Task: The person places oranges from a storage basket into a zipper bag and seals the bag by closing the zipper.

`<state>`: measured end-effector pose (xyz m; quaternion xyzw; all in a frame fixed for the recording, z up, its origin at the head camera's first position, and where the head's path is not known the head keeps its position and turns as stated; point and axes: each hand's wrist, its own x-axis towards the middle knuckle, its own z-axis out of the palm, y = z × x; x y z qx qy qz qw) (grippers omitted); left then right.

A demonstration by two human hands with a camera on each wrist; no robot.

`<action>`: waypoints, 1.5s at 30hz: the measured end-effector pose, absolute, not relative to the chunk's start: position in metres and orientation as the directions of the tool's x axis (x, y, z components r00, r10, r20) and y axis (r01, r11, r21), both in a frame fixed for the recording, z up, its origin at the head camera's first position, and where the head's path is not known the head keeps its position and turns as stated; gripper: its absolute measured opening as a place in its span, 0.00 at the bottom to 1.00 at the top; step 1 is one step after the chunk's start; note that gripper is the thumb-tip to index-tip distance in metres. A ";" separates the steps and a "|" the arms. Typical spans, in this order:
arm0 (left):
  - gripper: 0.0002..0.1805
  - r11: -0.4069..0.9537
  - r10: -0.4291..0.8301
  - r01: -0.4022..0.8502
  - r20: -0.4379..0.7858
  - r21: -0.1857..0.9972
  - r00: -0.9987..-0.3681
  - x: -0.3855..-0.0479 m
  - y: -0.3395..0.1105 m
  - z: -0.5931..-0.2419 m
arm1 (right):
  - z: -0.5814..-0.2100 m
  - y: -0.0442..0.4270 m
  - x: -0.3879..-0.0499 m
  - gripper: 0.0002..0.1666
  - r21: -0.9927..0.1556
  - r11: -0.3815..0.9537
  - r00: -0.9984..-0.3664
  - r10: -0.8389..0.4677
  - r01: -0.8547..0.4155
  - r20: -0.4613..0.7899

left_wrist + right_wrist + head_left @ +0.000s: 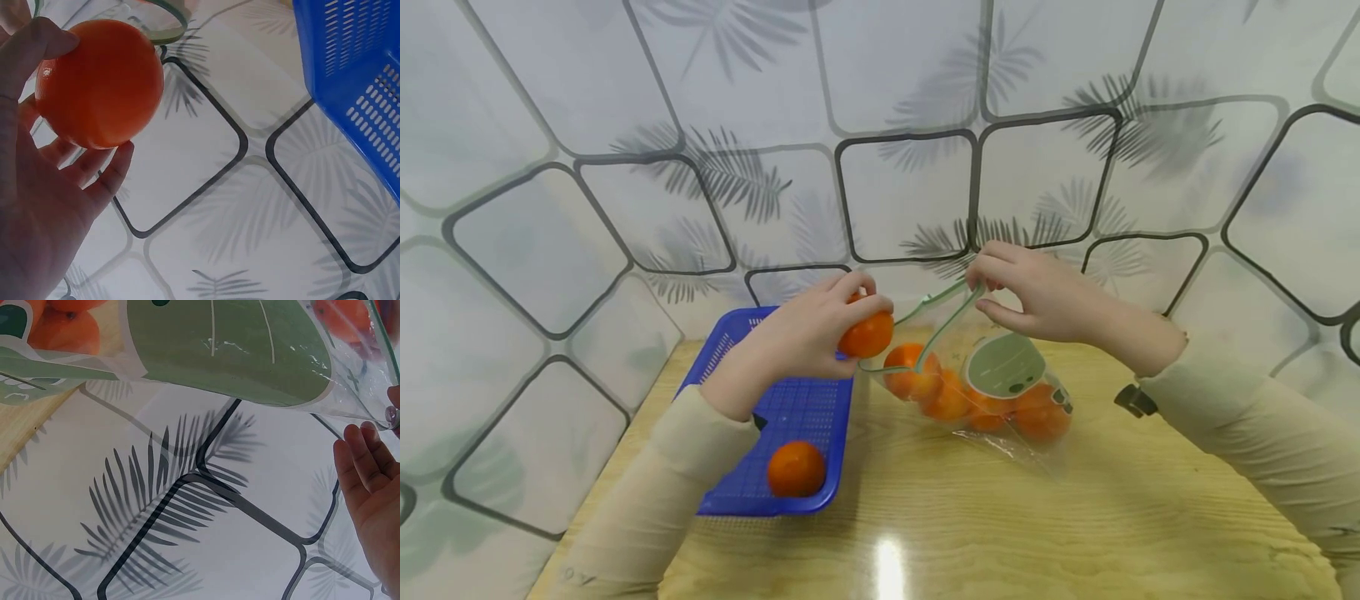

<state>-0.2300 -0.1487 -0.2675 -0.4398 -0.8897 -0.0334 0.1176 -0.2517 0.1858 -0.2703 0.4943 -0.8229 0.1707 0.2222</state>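
My left hand (808,329) grips an orange (867,335) at the mouth of a clear plastic zip bag (951,333) with green edging. In the left wrist view the same orange (103,84) sits between thumb and fingers, with the bag's green rim just beyond it. My right hand (1037,292) pinches the bag's upper rim, holding the mouth apart. Several oranges (1037,412) lie inside the bag, behind its printed green patch (231,350). Another orange (796,468) rests in the near right corner of a blue plastic basket (838,450), below my left forearm.
The basket stands at the left on a wooden table (925,508), beside the bag. A wall covering (902,200) with dark outlines and leaf prints rises at the back and left. A dark wrist device (1137,402) shows by the right sleeve.
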 end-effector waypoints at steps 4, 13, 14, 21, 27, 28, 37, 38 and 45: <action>0.37 0.601 0.776 0.799 0.256 -0.024 -0.577 -0.233 -0.145 -0.268 | -0.271 0.185 -0.252 0.11 -0.065 0.448 -0.411 -0.740 -0.892 0.533; 0.35 0.547 0.798 0.837 0.290 0.018 -0.528 -0.238 -0.133 -0.269 | -0.269 0.184 -0.253 0.11 -0.054 0.444 -0.402 -0.746 -0.894 0.531; 0.35 0.543 0.800 0.839 0.289 0.021 -0.525 -0.238 -0.132 -0.269 | -0.269 0.184 -0.253 0.11 -0.053 0.443 -0.401 -0.746 -0.895 0.532; 0.37 0.535 0.800 0.842 0.279 0.070 -0.531 -0.240 -0.128 -0.269 | -0.266 0.184 -0.254 0.11 -0.049 0.435 -0.392 -0.750 -0.899 0.533; 0.36 0.518 0.804 0.845 0.260 0.133 -0.534 -0.242 -0.123 -0.269 | -0.266 0.184 -0.254 0.12 -0.059 0.439 -0.401 -0.747 -0.897 0.530; 0.36 0.517 0.805 0.844 0.255 0.142 -0.535 -0.243 -0.122 -0.270 | -0.266 0.185 -0.254 0.12 -0.061 0.439 -0.402 -0.747 -0.896 0.530; 0.34 0.498 0.817 0.840 0.209 0.215 -0.538 -0.245 -0.112 -0.273 | -0.267 0.185 -0.255 0.11 -0.061 0.431 -0.394 -0.749 -0.900 0.533; 0.34 0.496 0.819 0.842 0.208 0.213 -0.535 -0.245 -0.111 -0.273 | -0.267 0.185 -0.255 0.11 -0.060 0.430 -0.393 -0.749 -0.901 0.533; 0.36 0.515 0.818 0.841 0.198 0.166 -0.540 -0.247 -0.109 -0.277 | -0.268 0.185 -0.256 0.12 -0.058 0.427 -0.391 -0.754 -0.902 0.529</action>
